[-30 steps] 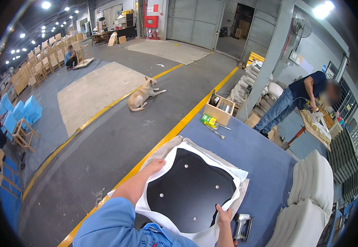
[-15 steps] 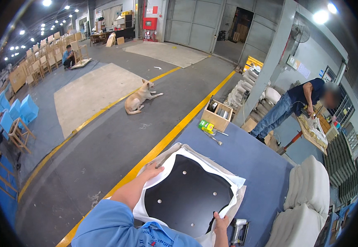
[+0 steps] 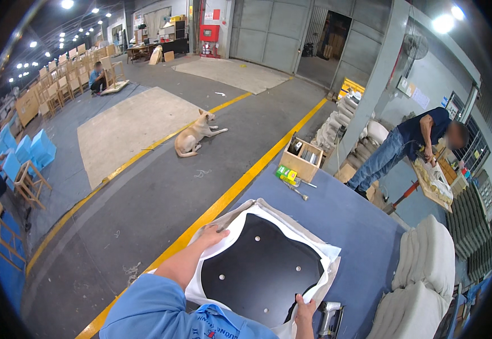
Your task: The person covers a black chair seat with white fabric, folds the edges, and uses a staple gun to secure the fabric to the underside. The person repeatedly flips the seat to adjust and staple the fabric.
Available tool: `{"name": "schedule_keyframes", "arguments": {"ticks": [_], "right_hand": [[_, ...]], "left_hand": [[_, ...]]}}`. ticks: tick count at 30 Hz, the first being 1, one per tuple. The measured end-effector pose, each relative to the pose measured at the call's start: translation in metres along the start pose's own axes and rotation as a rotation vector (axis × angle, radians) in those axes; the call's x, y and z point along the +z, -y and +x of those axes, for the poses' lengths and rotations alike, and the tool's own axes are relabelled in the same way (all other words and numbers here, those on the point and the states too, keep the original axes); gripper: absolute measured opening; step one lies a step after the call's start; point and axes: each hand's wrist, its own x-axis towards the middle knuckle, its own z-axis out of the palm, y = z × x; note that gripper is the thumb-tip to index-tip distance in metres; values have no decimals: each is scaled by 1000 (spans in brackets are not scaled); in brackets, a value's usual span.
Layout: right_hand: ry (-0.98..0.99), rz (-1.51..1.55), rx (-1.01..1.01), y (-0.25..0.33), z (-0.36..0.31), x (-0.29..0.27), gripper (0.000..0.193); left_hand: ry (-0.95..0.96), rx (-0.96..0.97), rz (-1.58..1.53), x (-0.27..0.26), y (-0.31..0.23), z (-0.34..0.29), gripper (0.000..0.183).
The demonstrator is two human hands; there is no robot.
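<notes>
A black panel (image 3: 260, 271) with several small round holes lies on the blue-grey table, framed by white lining (image 3: 206, 282) and a beige outer cloth (image 3: 332, 270) folded up around its rim. At the panel's far left, my left hand (image 3: 213, 236) is closed on the edge of the white lining. My right hand (image 3: 304, 309) pinches the lining at the near right corner, thumb beside the black panel. Just right of that hand lies a silver staple gun (image 3: 329, 317), partly cut off by the picture's lower edge.
A wooden box of supplies (image 3: 301, 161), a small green-yellow box (image 3: 287, 174) and a metal tool (image 3: 297, 191) stand at the table's far end (image 3: 336, 209). Stacked beige cushions (image 3: 424, 254) rise at right. A dog (image 3: 194, 135) lies on the floor; a co-worker (image 3: 410, 141) bends over another bench.
The whole view has shifted slightly, so everything sits a little further right and lower. Both hands keep their places on the lining.
</notes>
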Motion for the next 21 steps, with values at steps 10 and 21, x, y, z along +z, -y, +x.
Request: {"name": "schedule_keyframes", "arguments": {"ticks": [10,21], "right_hand": [[37,-9,-49,-15,7,1,67],[-20,-506,85,-1,4,4,92]], "left_hand": [[-47,4,41,-2,7,8,104],[-15,103,113,0,37,26,100]]}}
